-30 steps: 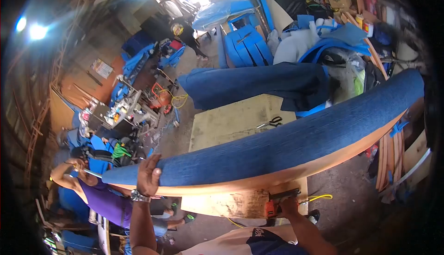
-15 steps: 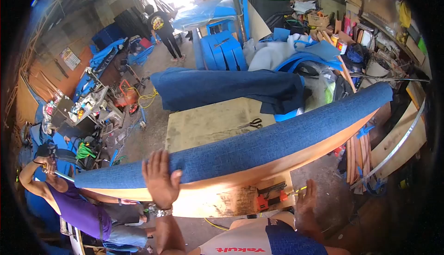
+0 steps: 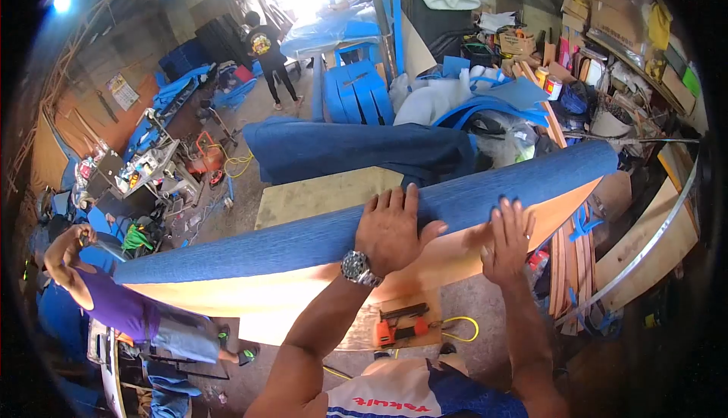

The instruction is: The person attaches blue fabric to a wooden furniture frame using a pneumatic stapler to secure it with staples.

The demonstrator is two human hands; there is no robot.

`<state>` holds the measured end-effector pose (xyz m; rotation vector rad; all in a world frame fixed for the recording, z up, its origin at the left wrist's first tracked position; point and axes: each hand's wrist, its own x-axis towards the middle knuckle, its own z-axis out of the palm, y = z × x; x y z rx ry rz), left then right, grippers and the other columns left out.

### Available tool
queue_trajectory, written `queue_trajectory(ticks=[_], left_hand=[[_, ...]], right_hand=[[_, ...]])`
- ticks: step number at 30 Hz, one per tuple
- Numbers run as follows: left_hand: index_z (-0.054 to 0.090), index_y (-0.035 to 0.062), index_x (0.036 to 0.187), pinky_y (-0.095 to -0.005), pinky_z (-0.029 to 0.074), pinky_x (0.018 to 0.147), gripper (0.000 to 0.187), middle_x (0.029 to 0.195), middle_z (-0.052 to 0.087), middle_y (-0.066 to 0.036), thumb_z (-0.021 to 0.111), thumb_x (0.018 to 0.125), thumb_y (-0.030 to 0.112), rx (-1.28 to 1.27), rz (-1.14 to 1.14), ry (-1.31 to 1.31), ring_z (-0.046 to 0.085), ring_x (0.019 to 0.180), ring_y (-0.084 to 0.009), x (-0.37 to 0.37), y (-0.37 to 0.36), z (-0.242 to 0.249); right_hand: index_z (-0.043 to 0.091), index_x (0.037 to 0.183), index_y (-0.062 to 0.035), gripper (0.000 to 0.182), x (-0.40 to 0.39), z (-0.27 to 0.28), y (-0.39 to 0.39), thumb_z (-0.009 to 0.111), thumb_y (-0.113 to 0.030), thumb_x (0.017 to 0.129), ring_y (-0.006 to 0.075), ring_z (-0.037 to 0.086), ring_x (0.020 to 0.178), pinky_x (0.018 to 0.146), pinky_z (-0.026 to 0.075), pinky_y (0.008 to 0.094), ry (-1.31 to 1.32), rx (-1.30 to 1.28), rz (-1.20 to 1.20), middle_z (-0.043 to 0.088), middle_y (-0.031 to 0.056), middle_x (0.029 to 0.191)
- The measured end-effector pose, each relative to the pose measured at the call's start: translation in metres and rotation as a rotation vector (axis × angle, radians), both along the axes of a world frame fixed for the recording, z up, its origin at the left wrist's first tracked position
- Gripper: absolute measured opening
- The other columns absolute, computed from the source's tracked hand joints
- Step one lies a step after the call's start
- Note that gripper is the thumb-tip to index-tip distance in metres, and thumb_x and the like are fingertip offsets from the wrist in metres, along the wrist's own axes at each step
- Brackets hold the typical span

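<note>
A long curved panel covered in blue fabric [image 3: 303,242] stretches across the view, its bare tan side [image 3: 447,257] facing me. My left hand [image 3: 394,228], with a metal watch at the wrist, lies flat on the fabric, thumb and fingers spread. Farther right, my right hand [image 3: 506,244] has its fingers stretched out against the panel's near face and lower fabric edge. Below the panel, an orange-and-black staple gun [image 3: 402,328] rests on a wooden board [image 3: 434,304], with a yellow hose [image 3: 476,328] beside it.
A co-worker in a purple top [image 3: 125,304] stands at the panel's left end, arms raised. Another person in black [image 3: 267,54] stands farther back. Behind the panel are a pale board [image 3: 326,194] and a dark blue fabric roll [image 3: 356,149]. Wood strips [image 3: 570,266] lean at right.
My left hand has moved right along the fabric. My right hand has risen from beside my body onto the panel. The panel has shifted slightly left, and the scissors behind it are now hidden.
</note>
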<state>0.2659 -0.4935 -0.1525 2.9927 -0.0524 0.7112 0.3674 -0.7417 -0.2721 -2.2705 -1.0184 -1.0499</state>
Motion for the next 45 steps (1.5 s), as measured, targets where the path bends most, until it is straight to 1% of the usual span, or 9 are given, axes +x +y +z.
queue_trajectory(ticks=[7, 17, 24, 30, 34, 37, 40, 42, 45], left_hand=[[0.053, -0.0028, 0.136, -0.0495, 0.045, 0.104, 0.073, 0.128, 0.062, -0.025, 0.059, 0.093, 0.056, 0.056, 0.108, -0.016, 0.060, 0.117, -0.0417, 0.020, -0.025, -0.003], [0.058, 0.0001, 0.132, -0.0482, 0.046, 0.102, 0.064, 0.128, 0.063, -0.022, 0.063, 0.092, 0.050, 0.038, 0.086, -0.101, 0.061, 0.116, -0.0403, 0.020, -0.030, -0.002], [0.061, 0.0063, 0.131, -0.0530, 0.039, 0.113, 0.058, 0.139, 0.058, -0.014, 0.071, 0.087, 0.042, 0.011, -0.122, -0.419, 0.051, 0.134, -0.0341, -0.036, -0.019, -0.038], [0.055, 0.0074, 0.138, -0.0520, 0.042, 0.110, 0.058, 0.141, 0.056, -0.015, 0.071, 0.089, 0.034, -0.199, 0.065, -0.187, 0.052, 0.133, -0.0354, -0.193, 0.009, -0.171], [0.051, 0.0052, 0.140, -0.0520, 0.048, 0.100, 0.055, 0.139, 0.056, -0.023, 0.053, 0.098, 0.041, -0.715, 0.486, 0.636, 0.059, 0.121, -0.0418, -0.376, 0.029, -0.345], [0.061, 0.0090, 0.132, -0.0514, 0.050, 0.099, 0.047, 0.124, 0.067, -0.020, 0.051, 0.097, 0.038, -0.750, 0.639, 1.194, 0.063, 0.118, -0.0402, -0.570, 0.022, -0.530], [0.065, 0.0071, 0.122, -0.0535, 0.054, 0.092, 0.036, 0.118, 0.069, -0.024, 0.051, 0.097, 0.027, -0.796, 0.966, 1.062, 0.068, 0.110, -0.0384, -0.786, -0.037, -0.587], [0.066, 0.0070, 0.117, -0.0534, 0.055, 0.090, 0.030, 0.117, 0.069, -0.023, 0.054, 0.095, 0.023, -0.974, 1.579, 0.821, 0.069, 0.109, -0.0382, -0.892, -0.083, -0.542], [0.067, 0.0076, 0.116, -0.0530, 0.055, 0.091, 0.030, 0.117, 0.070, -0.022, 0.053, 0.095, 0.024, -0.985, 1.845, 0.703, 0.069, 0.109, -0.0383, -0.977, -0.089, -0.498]], right_hand=[[0.057, 0.139, -0.0094, 0.054, 0.066, 0.071, -0.041, 0.060, -0.033, 0.090, 0.0319, 0.046, 0.139, 0.118, 0.020, 0.0620, 0.086, -0.100, 0.028, 0.054, 0.0118, 0.144], [0.066, 0.122, -0.0089, 0.051, 0.202, 0.113, -0.112, 0.035, -0.047, 0.105, 0.0344, 0.055, 0.128, 0.110, 0.033, 0.0582, 0.584, -0.424, -0.182, 0.064, 0.0164, 0.130], [0.055, 0.141, -0.0081, 0.061, 0.173, 0.132, -0.090, 0.029, -0.051, 0.107, 0.0332, 0.046, 0.139, 0.116, 0.031, 0.0475, 0.143, -0.254, -0.263, 0.054, 0.0170, 0.145], [0.048, 0.144, 0.0042, 0.064, -0.045, 0.230, 0.005, 0.029, -0.046, 0.108, 0.0322, 0.038, 0.146, 0.121, 0.023, 0.0496, -0.302, 0.138, 0.449, 0.051, 0.0188, 0.148], [0.053, 0.142, 0.0030, 0.062, -0.115, 0.206, 0.102, 0.029, -0.043, 0.108, 0.0344, 0.037, 0.146, 0.121, 0.021, 0.0506, -0.421, 0.198, 0.734, 0.052, 0.0179, 0.148], [0.053, 0.144, -0.0048, 0.059, -0.109, 0.113, 0.209, 0.030, -0.045, 0.108, 0.0310, 0.039, 0.145, 0.120, 0.022, 0.0522, -0.075, -0.194, 0.252, 0.050, 0.0132, 0.151], [0.053, 0.146, -0.0131, 0.053, -0.086, 0.064, 0.246, 0.031, -0.045, 0.108, 0.0279, 0.041, 0.143, 0.117, 0.027, 0.0529, 0.022, -0.381, 0.011, 0.052, 0.0105, 0.149], [0.053, 0.144, -0.0158, 0.053, -0.082, 0.066, 0.262, 0.031, -0.047, 0.108, 0.0286, 0.042, 0.142, 0.116, 0.028, 0.0541, 0.093, -0.314, 0.009, 0.052, 0.0103, 0.148], [0.054, 0.143, -0.0177, 0.055, -0.091, 0.055, 0.261, 0.028, -0.050, 0.107, 0.0290, 0.043, 0.141, 0.114, 0.029, 0.0564, 0.112, -0.289, -0.102, 0.052, 0.0096, 0.147]])
